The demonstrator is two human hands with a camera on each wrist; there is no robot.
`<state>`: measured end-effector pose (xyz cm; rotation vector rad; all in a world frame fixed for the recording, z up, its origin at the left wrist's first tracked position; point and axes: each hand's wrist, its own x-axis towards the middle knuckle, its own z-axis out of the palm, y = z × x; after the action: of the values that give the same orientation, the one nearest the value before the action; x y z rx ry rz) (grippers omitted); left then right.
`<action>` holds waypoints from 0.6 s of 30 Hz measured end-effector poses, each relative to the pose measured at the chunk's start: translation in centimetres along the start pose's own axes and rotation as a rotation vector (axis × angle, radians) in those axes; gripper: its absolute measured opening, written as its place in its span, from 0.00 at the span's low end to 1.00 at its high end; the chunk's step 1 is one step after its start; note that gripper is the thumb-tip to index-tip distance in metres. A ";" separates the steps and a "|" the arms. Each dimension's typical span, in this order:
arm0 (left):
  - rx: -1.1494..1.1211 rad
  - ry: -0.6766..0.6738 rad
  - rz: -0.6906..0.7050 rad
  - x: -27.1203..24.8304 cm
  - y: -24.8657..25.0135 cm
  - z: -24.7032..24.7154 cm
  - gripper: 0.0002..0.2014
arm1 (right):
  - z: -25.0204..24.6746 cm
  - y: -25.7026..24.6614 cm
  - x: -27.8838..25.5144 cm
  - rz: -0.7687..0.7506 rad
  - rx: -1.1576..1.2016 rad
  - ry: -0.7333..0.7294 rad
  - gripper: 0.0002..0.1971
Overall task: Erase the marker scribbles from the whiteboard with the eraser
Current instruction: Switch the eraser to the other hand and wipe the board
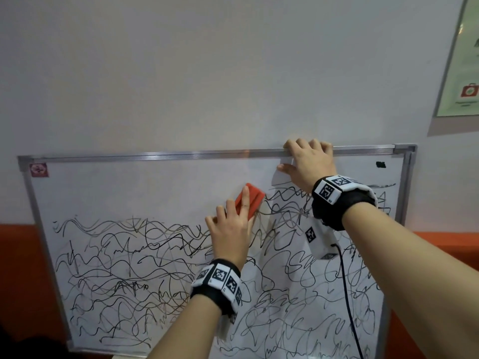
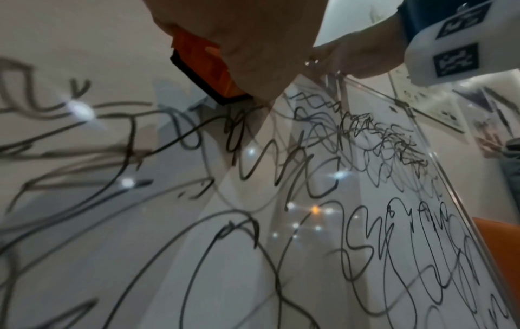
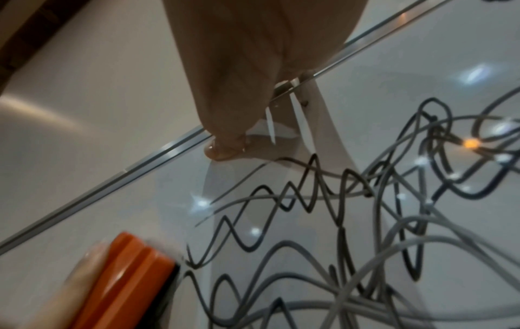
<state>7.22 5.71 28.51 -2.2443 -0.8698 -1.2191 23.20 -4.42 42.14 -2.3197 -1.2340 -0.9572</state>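
A whiteboard [image 1: 129, 187] in a metal frame leans on the wall. Black marker scribbles [image 1: 129, 268] cover its lower half and right side; the upper left is wiped white. My left hand [image 1: 230, 229] holds the orange eraser [image 1: 255, 196] tilted against the board at the scribbles' upper edge, one finger lying along its back. In the left wrist view the eraser [image 2: 208, 69] shows its black felt on the board. My right hand [image 1: 308, 161] grips the top frame rail, fingers curled over it, thumb on the board face. In the right wrist view the eraser [image 3: 126, 278] sits lower left.
A green poster [image 1: 464, 60] hangs on the wall at upper right. A black cable [image 1: 347, 294] drops from my right wrist device across the board. A small black mark [image 1: 380, 164] sits near the top right corner, a red sticker [image 1: 39, 169] top left.
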 end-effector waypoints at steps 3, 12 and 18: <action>0.005 -0.016 0.000 -1.2 -0.4 0.3 0.40 | 0.1 0.0 0.0 0.004 0.002 -0.008 0.23; -0.006 -0.063 -0.051 -3.1 -3.1 1.2 0.41 | 0.1 -0.1 0.1 0.010 -0.011 -0.019 0.23; -0.017 -0.020 -0.004 -0.5 -3.7 0.3 0.38 | 0.4 0.0 0.0 0.005 -0.001 0.006 0.22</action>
<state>4.58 8.34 28.21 -2.2734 -0.8746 -1.2121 23.36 -4.14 41.89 -2.3181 -1.2249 -0.9626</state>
